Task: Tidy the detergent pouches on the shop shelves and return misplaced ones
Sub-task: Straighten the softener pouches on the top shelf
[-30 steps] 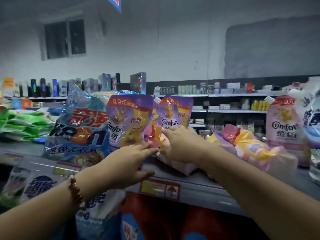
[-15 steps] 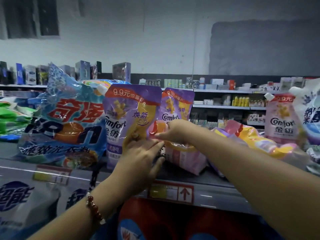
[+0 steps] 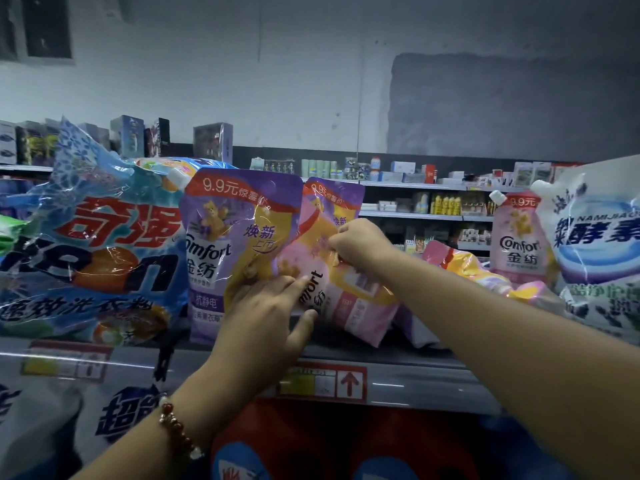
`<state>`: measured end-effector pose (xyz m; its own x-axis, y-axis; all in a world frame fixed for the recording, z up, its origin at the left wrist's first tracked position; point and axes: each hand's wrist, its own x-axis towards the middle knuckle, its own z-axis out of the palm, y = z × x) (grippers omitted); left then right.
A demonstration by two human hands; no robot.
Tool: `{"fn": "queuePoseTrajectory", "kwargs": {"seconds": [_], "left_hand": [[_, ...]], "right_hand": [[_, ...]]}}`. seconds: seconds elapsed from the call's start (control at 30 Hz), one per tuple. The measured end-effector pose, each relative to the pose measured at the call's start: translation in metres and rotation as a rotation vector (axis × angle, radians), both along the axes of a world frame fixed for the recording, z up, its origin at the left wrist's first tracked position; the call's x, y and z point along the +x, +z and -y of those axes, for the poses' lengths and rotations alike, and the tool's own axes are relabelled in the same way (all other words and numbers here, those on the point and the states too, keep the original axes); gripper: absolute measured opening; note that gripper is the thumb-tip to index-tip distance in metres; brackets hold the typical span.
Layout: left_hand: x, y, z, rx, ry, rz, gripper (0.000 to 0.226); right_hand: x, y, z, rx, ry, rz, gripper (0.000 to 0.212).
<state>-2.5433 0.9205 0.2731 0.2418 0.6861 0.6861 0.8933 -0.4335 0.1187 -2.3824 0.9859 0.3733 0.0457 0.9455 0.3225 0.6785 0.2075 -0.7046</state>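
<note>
Right hand [image 3: 360, 244] pinching tilted pink Comfort pouch [image 3: 349, 292] near shelf [image 3: 408, 379] front edge, left hand [image 3: 266, 317] steadying, fingers spread (pink among purple pouches [image 3: 235, 237]); another pouch [image 3: 485, 275] lying flat, unsorted.

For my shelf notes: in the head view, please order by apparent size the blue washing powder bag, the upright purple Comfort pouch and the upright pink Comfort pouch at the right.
1. blue washing powder bag
2. purple Comfort pouch
3. pink Comfort pouch, though it may stand farther away.
</note>
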Motion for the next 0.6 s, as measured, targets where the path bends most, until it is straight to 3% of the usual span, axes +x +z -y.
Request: {"fn": "queuePoseTrajectory", "kwargs": {"seconds": [0.13,0.23,0.37,0.5,0.6], "left_hand": [[0.002,0.006,0.003,-0.037,-0.069,0.137,0.065],[0.006,0.012,0.009,-0.080,-0.105,0.241,0.068],[0.018,0.025,0.008,-0.223,-0.213,0.411,0.071],[0.033,0.032,0.000,-0.392,-0.400,0.644,0.115],[0.040,0.031,-0.006,-0.377,-0.426,0.729,0.117]], "right_hand": [[0.009,0.008,0.010,0.070,-0.020,-0.212,0.009],[0.018,0.016,0.016,0.077,-0.049,-0.416,0.018],[0.023,0.021,0.031,0.079,-0.021,-0.694,0.008],[0.018,0.016,0.041,-0.018,0.005,-1.024,0.018],[0.018,0.009,0.046,-0.054,0.047,-1.188,0.021]]}}
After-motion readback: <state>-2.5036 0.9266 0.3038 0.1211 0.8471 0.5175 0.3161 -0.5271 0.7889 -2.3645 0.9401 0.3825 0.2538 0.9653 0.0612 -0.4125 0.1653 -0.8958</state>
